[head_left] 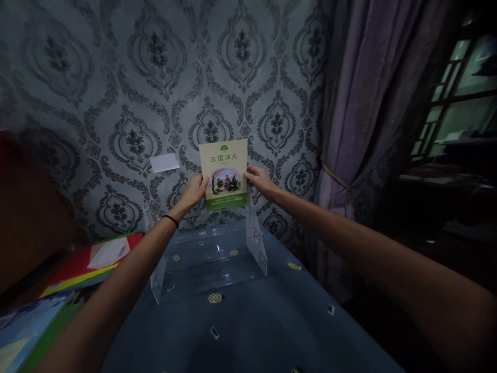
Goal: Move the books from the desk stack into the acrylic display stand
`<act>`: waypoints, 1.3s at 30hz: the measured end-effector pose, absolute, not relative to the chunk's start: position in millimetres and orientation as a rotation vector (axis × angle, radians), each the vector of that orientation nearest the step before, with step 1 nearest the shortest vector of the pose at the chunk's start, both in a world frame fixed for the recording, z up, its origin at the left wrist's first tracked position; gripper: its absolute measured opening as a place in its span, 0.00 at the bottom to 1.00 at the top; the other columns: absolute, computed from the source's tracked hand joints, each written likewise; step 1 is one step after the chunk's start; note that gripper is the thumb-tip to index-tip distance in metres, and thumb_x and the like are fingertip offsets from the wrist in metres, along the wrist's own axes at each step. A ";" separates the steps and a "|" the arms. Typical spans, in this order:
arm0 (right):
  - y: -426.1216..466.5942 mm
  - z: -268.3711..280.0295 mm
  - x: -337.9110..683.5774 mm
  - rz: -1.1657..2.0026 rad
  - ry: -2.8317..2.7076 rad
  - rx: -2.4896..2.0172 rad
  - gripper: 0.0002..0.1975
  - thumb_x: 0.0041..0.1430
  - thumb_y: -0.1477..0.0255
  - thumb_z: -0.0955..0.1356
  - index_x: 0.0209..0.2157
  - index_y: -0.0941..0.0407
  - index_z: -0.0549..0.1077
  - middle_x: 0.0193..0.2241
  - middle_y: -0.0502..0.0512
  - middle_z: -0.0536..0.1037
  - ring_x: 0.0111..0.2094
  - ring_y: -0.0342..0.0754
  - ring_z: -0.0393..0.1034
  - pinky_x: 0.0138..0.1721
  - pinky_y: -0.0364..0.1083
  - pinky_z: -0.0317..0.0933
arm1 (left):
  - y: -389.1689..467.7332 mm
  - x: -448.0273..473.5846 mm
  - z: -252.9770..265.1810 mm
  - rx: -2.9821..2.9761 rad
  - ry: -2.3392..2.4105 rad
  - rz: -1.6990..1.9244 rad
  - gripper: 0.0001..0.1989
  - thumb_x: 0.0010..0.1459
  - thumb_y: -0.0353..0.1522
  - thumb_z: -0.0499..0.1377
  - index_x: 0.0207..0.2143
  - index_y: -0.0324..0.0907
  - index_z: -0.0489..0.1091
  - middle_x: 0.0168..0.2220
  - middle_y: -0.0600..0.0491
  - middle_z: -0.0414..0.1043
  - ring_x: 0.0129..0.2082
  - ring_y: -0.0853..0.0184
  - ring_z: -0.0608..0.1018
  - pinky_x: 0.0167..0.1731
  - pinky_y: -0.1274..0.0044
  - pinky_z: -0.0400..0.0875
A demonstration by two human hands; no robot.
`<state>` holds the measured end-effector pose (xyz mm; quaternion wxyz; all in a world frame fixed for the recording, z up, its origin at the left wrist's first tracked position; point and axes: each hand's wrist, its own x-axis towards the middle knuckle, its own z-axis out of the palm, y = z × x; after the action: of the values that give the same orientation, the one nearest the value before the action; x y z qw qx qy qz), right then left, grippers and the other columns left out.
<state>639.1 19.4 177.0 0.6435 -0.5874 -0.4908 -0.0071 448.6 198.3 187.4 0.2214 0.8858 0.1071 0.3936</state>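
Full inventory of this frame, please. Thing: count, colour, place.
Book: 1, cream and green, centre
Table: 1, dark blue, patterned, lower centre
Tiered stand: 1, clear, on the table
Pale rectangle: 1, whitish, against wallpaper
Wallpaper: 1, grey, patterned, behind
Curtain: 1, purple, right
Tie: 1, tan, around curtain
Window: 1, greenish, far right
Red-covered pile: count unclear, left
Blue-covered item: 1, lower left
Boxlike shape: 1, brown, dim, left edge
Wristband: 1, black, left wrist
Left hand: 1, bare, book's left edge
Right hand: 1, bare, book's right edge
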 end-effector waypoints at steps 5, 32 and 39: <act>16.2 179.7 636.7 -0.011 -1.089 -1.364 0.14 0.48 0.66 0.67 0.37 0.57 0.75 0.33 0.54 0.79 0.35 0.50 0.71 0.34 0.45 0.66 | 193.4 445.9 188.8 2.461 0.288 1.066 0.12 0.68 0.36 0.51 0.34 0.40 0.69 0.31 0.48 0.75 0.35 0.60 0.78 0.38 0.72 0.75; 25.5 181.6 643.8 0.013 -1.181 -1.335 0.17 0.47 0.69 0.68 0.40 0.57 0.77 0.32 0.55 0.79 0.38 0.54 0.72 0.42 0.52 0.68 | 209.9 457.9 189.9 2.412 0.097 1.109 0.14 0.57 0.30 0.59 0.45 0.37 0.73 0.42 0.47 0.79 0.43 0.57 0.77 0.47 0.68 0.73; 26.8 180.5 645.2 0.039 -1.170 -1.337 0.15 0.47 0.70 0.68 0.38 0.59 0.77 0.32 0.55 0.80 0.37 0.53 0.73 0.41 0.51 0.68 | 213.7 463.5 188.7 2.387 0.150 1.132 0.11 0.59 0.31 0.57 0.43 0.37 0.73 0.43 0.46 0.78 0.42 0.57 0.77 0.48 0.67 0.72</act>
<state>645.2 26.8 180.5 0.6306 -0.5837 -0.5112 0.0171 463.5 213.7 188.7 0.2454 0.8745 0.0550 0.4147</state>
